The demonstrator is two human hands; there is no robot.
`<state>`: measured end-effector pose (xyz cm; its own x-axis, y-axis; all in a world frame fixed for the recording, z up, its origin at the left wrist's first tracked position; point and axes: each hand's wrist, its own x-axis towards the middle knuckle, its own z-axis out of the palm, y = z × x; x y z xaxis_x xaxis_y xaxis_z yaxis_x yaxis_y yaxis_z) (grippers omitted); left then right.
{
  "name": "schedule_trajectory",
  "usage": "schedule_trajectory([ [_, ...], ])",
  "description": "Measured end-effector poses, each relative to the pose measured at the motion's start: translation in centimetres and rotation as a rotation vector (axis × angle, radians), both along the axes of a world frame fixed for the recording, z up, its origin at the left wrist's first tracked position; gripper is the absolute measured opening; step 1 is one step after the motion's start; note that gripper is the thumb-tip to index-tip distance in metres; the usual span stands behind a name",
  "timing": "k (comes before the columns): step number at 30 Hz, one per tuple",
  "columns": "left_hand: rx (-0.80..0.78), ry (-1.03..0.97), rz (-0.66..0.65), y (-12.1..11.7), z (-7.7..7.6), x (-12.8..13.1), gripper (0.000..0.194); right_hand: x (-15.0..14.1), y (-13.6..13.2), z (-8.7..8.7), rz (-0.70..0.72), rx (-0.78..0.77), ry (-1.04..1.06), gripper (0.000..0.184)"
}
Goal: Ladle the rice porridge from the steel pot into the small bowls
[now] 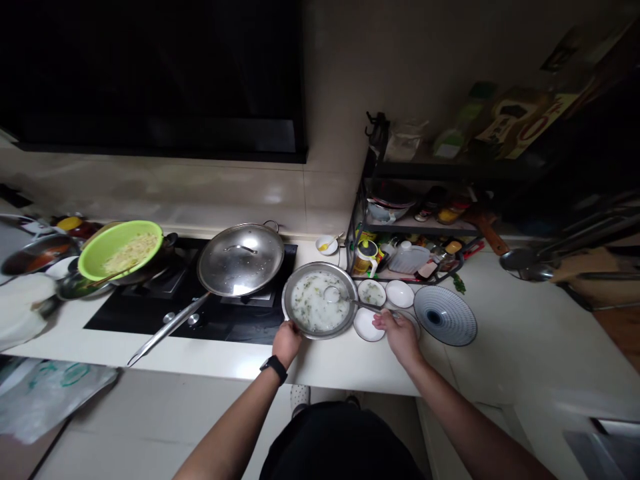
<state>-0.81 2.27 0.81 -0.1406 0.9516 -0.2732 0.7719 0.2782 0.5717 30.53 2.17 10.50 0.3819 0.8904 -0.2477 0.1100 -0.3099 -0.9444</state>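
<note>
A wide metal basin [287,293] of whitish soup with green bits stands on the counter, right of the stove. My left hand [288,340] is closed on its near left rim. In my right hand [398,333] is the handle of a ladle [332,294], whose bowl sits in the soup. Just right of the basin, one small bowl [372,293] holds some of the same soup. Beside it is a white bowl [400,293], and nearer to me a second white bowl [369,325]. Another small bowl [413,321] is partly hidden behind my right hand.
A lidded pan [241,260] sits on the black stove [125,319], its long handle pointing toward me. Left of it is a green basin [90,259] of pale shredded food. At right are a large patterned bowl [457,310] and a rack [356,220] of jars and bottles.
</note>
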Motion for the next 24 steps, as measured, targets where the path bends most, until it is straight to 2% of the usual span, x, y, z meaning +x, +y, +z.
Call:
schedule_trajectory([
  [6, -0.019, -0.006, 0.016, -0.1, 0.4, 0.1, 0.008, 0.2, 0.0, 0.7, 0.03, 0.027, -0.081, 0.056],
  [13, -0.011, 0.007, -0.003, 0.0, 1.3, 0.3, 0.009, 0.0, 0.1, 0.4, -0.017, -0.06, 0.047, 0.051],
  [19, 0.073, 0.023, -0.031, 0.1, 2.4, 1.2, 0.011, 0.6, -0.3, 0.4, -0.018, -0.055, 0.048, 0.053],
  [24, 0.08, -0.02, -0.025, 0.1, 2.1, 1.9, 0.014, 1.1, -0.4, 0.9, -0.023, -0.031, 0.029, 0.053],
])
